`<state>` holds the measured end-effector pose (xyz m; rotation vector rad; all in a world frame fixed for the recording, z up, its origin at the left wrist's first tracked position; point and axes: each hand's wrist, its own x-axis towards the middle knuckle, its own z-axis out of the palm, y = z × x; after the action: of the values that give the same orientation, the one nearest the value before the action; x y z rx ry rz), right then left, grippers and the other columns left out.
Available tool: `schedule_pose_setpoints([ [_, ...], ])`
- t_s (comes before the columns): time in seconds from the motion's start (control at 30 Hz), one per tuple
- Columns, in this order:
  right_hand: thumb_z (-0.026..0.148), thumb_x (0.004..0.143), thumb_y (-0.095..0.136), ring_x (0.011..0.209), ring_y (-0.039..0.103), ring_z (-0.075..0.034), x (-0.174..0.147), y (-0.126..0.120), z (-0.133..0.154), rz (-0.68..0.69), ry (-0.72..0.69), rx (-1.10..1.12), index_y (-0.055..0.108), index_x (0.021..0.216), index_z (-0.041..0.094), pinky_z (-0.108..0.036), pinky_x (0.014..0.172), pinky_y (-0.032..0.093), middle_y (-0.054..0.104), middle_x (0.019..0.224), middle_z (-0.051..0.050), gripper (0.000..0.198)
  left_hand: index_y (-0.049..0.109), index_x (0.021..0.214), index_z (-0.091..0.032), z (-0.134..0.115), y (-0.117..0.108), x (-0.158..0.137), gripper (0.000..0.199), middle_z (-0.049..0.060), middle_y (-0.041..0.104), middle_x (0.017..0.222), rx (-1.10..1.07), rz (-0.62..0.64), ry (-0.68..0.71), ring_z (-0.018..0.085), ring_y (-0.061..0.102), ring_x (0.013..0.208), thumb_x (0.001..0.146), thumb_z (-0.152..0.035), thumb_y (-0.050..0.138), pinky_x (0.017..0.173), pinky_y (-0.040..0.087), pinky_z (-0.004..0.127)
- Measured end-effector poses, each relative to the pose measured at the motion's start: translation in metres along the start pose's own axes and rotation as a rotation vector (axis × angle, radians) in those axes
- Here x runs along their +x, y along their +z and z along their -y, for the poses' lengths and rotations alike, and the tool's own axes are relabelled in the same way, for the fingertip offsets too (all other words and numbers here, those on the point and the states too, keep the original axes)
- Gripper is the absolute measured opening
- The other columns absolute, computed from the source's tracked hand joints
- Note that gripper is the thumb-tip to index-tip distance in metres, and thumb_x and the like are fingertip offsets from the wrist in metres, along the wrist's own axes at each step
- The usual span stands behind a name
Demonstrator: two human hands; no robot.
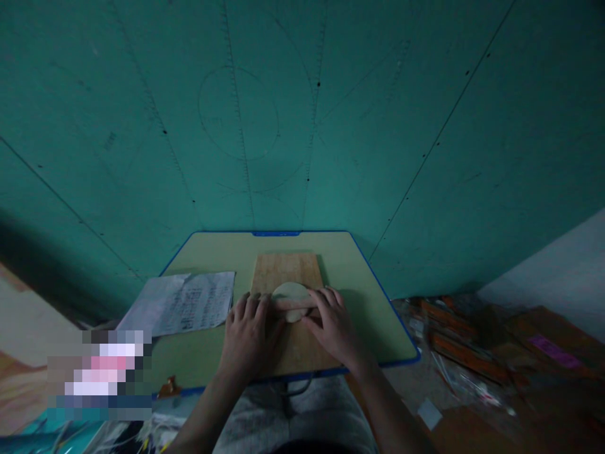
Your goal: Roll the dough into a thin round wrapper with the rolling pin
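Two hands: one left hand (246, 331), one right hand (334, 323). There is one rolling pin (293, 304), one dough disc (289, 290), one wooden cutting board (286, 268) and one blue-edged bench (366, 309). At left lies at least one printed sheet (201, 306). At right, one pink label (555, 352) shows; the cardboard boxes (539, 325) are too dim to count.

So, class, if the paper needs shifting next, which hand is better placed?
Probably the left hand: the paper lies beside it, while the right hand is beyond the dough. Both hands are on the rolling pin, so the left must leave it first.
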<state>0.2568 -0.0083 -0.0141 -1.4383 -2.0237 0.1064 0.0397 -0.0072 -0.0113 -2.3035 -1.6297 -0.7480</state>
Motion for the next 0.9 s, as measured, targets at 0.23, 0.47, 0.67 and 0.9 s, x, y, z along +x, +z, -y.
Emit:
schedule_pose_setpoints([
  [0.23,0.028,0.09,0.067,0.126,0.047,-0.033,0.007,0.001,0.005,-0.014,0.015,-0.044,0.053,0.133,0.02,-0.052,0.107,0.046,0.058,0.13,-0.013,0.045,0.06,0.124,-0.017,-0.003,-0.004,0.009,0.041,0.016,0.066,0.125,0.044,0.041,-0.005,0.037,0.053,0.123,0.095,-0.045,0.052,0.101,0.044,0.055],
  [0.47,0.032,0.091,0.067,0.119,0.051,-0.033,0.013,0.004,0.009,-0.018,0.07,-0.095,0.057,0.126,0.018,-0.051,0.101,0.048,0.059,0.125,-0.015,0.039,0.063,0.115,-0.014,-0.01,-0.004,0.02,0.044,0.019,0.066,0.118,0.102,0.074,-0.08,0.037,0.056,0.114,0.097,-0.051,0.049,0.091,0.048,0.052],
  [0.67,0.037,0.087,0.073,0.13,0.044,-0.034,-0.002,0.001,0.009,-0.009,0.043,-0.085,0.049,0.139,0.018,-0.052,0.108,0.043,0.055,0.134,-0.016,0.06,0.056,0.13,-0.014,-0.002,0.0,0.007,0.057,0.019,0.062,0.129,0.061,0.056,-0.01,0.038,0.051,0.126,0.092,-0.057,0.056,0.096,0.048,0.051],
  [0.9,0.039,0.088,0.072,0.121,0.051,-0.035,0.012,0.007,0.021,-0.05,0.18,-0.108,0.058,0.127,0.019,-0.053,0.101,0.047,0.06,0.125,-0.016,0.046,0.062,0.118,-0.014,-0.004,-0.003,0.018,0.039,0.018,0.066,0.12,0.058,0.09,-0.034,0.038,0.054,0.121,0.098,-0.043,0.05,0.095,0.048,0.051],
])
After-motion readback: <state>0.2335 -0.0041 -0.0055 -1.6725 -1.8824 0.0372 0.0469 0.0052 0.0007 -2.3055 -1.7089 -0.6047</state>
